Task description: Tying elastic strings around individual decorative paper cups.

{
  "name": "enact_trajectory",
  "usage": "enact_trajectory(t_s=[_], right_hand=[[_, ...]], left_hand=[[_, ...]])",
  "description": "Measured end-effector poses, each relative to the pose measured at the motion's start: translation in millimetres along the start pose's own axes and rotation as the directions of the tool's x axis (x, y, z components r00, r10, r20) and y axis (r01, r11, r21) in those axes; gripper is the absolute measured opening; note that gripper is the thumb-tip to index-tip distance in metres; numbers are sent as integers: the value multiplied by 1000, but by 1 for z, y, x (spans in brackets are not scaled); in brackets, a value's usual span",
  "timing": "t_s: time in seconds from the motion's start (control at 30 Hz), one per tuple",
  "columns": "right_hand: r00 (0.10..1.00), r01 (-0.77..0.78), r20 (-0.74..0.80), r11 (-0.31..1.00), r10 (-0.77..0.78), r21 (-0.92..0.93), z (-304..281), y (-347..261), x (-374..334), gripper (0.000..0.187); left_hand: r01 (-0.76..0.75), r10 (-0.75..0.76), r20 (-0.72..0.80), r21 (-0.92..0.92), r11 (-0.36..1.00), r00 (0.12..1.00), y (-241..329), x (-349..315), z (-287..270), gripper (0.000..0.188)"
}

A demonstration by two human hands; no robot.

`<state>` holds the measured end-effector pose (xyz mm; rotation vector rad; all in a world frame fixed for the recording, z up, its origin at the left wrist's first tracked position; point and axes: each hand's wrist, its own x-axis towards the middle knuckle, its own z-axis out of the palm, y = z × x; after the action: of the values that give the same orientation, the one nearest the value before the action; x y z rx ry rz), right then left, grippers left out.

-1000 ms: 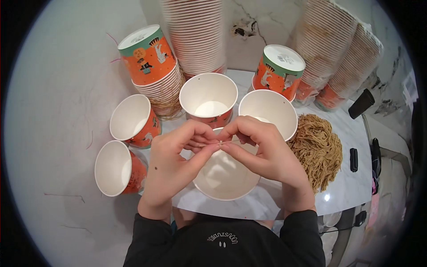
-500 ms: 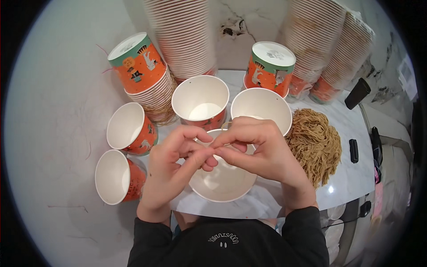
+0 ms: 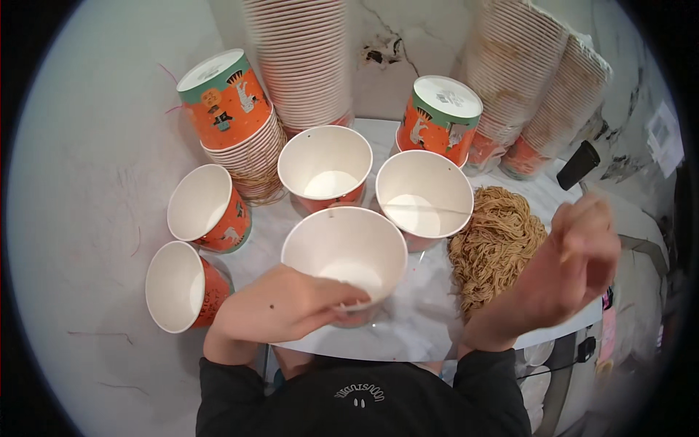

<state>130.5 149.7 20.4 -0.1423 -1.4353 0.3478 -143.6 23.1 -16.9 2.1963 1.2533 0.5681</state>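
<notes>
A white-lined paper bucket (image 3: 342,244) stands upright close in front of me. My left hand (image 3: 298,302) is closed on its near rim, fingers inside and thumb outside. My right hand (image 3: 582,251) is raised at the right, above and beyond the pile of tan cords (image 3: 499,247). Its fingers are curled and blurred by motion; what they hold, if anything, I cannot make out. Behind the near bucket stand two more upright buckets, one at the middle (image 3: 325,164) and one at the right (image 3: 424,189). A thin pale line crosses the right one's inside.
Two orange buckets (image 3: 237,226) (image 3: 215,295) lie tilted at the left. An upside-down stack (image 3: 229,102) has cords around it. Another upside-down bucket (image 3: 444,109) stands behind. Tall wrapped stacks (image 3: 298,65) (image 3: 513,65) line the back. A black cup (image 3: 579,166) is at the far right.
My hands have parted from a pinch above the near bucket. The left has come down onto its rim; the right has swung out to the right. The near bucket stands slightly farther off.
</notes>
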Motion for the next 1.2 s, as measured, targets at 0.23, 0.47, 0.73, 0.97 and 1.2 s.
enact_trajectory(t_s=[0.23, 0.47, 0.73, 0.97, 1.2], right_hand=[[680, -246, 662, 949, 315, -199, 37, -13, -12, 19], [670, -195, 662, 940, 335, -279, 51, 6, -21, 19], [789, 122, 605, 936, 110, -329, 59, 11, -25, 22], [775, 233, 632, 919, 22, -318, 62, 17, -25, 25], [759, 285, 650, 912, -28, -294, 61, 20, -25, 26]], left_hand=[[168, -254, -162, -413, 895, 953, 9, 17, -9, 31], [52, -373, -198, -825, 563, 906, 5, 25, -8, 41], [-58, -291, -135, -964, 260, 947, -17, 34, -18, 44], [-45, -277, -87, -987, 156, 957, -25, 35, -17, 39], [-27, -287, -69, -988, 150, 956, -31, 36, -14, 38]])
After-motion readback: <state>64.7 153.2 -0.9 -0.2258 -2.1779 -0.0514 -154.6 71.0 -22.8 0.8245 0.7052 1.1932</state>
